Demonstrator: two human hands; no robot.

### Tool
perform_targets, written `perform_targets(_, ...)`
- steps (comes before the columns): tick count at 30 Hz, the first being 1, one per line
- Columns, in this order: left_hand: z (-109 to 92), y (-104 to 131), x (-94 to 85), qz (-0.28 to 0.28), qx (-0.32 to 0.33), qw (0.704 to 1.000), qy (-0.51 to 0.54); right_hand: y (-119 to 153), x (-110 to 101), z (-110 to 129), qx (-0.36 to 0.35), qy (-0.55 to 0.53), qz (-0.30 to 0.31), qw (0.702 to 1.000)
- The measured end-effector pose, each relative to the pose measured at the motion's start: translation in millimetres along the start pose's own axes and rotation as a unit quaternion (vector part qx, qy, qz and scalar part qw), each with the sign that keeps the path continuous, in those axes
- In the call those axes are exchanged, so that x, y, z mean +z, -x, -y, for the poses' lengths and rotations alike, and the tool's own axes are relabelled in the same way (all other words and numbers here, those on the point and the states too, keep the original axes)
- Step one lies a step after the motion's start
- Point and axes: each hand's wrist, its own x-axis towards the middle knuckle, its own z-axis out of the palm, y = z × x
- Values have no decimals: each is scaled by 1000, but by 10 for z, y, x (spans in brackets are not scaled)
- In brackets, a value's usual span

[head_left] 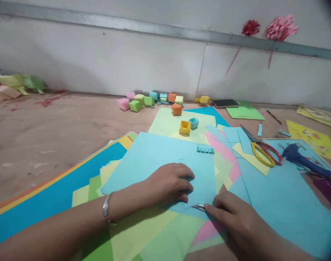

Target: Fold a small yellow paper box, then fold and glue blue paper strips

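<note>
My left hand (pixel 172 183) lies on a light blue sheet of paper (pixel 151 152), palm down, with its fingers apart and slightly bent. It holds nothing. To its right, my right hand (pixel 233 210) is closed on a craft knife (pixel 199 207), whose tip points left and rests near the sheet's lower edge. A folded light blue paper strip (pixel 205 149) lies on the sheet beyond my left hand. Under the sheet are fanned stacks of coloured paper (pixel 149 228). Small open paper boxes, one yellow (pixel 184 127) and one blue (pixel 193 123), stand behind it.
Scissors (pixel 263 150), a blue glue gun (pixel 304 159) and paper scraps (pixel 233 134) lie at the right. A phone (pixel 225 103) and several small paper boxes (pixel 149 100) are near the wall. Paper flowers (pixel 281 28) hang above.
</note>
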Motion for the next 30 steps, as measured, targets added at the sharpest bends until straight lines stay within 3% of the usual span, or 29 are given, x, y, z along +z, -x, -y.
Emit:
perform_targets(4,-2,-1,0,1,-5,1000,-5,-35,36,111,-72,10,17,997)
perform_targets(8,-22,5,17,-4,-1,1000,-2,22,-103,114,5,-18,31,999)
perform_targets(10,-30,12,18,-16,2,1000,-1,83,-319,-7,49,-6,5,999)
perform_targets(12,-24,20,6,-44,-7,999,-9,150,-579,-213,25,98,-95,990)
perform_targets(14,3,28,-20,-82,-58,994,-36,203,-793,-446,12,224,-176,959)
perform_targets(17,58,35,-71,-100,-186,974,-85,217,-913,-670,-26,303,-153,940)
perform_targets(20,81,22,-116,-43,-243,964,-96,118,-842,-593,-54,291,-135,946)
perform_targets(23,60,-2,-142,8,-247,966,-73,-94,-711,-293,-79,223,-76,969)
perform_targets(27,46,-11,-148,-10,-308,951,-19,-455,-494,50,-46,197,63,977)
perform_targets(30,69,-2,-160,-31,-349,937,7,-697,-324,101,-40,214,64,974)
